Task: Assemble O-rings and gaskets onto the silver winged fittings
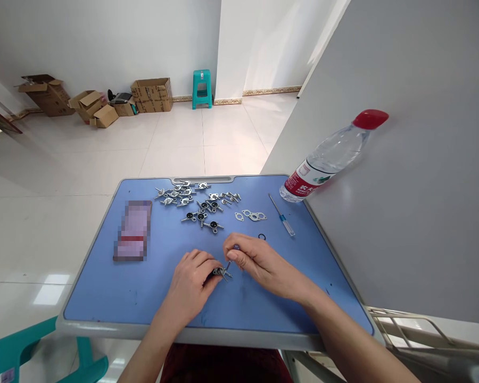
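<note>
Metal fitting (pixel 219 272), lower centre of the frame, sits pinched in the left hand (pixel 192 277); right hand (pixel 259 260), nearby, pinches a slim tool (pixel 229 265) slanting down-left toward it.

The small metal piece (pixel 217 272) which I hold is of silver colour. My tabletop (pixel 163 292) is blue, and its rim (pixel 259 339) is light grey. Before me, several silver fittings (pixel 213 225) carry black round faces, and the flat gaskets (pixel 254 216) are silver-grey too. The small ring (pixel 262 236) is black. My screwdriver (pixel 287 225) has a clear handle with a blue collar. The transparent bottle (pixel 335 151) has 1 red cap (pixel 370 119), and its label (pixel 308 178) is red and white. The far stool (pixel 201 98) is turquoise.
</note>
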Motion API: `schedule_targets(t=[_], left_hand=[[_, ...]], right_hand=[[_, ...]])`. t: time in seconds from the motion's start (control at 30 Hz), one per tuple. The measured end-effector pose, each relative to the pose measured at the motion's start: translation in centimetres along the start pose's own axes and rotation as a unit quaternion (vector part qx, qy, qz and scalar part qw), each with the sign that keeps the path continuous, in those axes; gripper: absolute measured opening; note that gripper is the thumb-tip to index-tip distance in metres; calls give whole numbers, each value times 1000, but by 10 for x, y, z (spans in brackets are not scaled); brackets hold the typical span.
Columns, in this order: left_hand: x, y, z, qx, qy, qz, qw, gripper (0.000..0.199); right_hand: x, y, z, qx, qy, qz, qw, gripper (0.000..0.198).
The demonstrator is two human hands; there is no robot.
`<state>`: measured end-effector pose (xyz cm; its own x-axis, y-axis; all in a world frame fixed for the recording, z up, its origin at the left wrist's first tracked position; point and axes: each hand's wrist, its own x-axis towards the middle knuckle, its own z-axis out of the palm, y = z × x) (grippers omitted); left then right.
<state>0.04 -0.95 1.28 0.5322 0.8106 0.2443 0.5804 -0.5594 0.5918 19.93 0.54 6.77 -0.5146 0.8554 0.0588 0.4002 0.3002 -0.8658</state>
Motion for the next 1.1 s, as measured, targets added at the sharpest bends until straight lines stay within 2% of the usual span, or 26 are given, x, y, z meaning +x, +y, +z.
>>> schedule_targets(t=[0.43,0.63,0.87,1.1], left_hand=[[-1,-1,1,9,-9,-6,1000,15],[-1,-1,0,1,-9,-8,1000,15],[-1,-1,1,11,-4,-8,1000,12],[-1,0,0,-4,-6,-4,1000,11]], right_hand=[[0,0,2,-1,-11,-38,999,25],[-3,-1,2,-58,-8,-41,997,16],[-2,1,5,-103,-1,-130,986,25],[-10,-7,-10,-130,-39,-106,985,34]])
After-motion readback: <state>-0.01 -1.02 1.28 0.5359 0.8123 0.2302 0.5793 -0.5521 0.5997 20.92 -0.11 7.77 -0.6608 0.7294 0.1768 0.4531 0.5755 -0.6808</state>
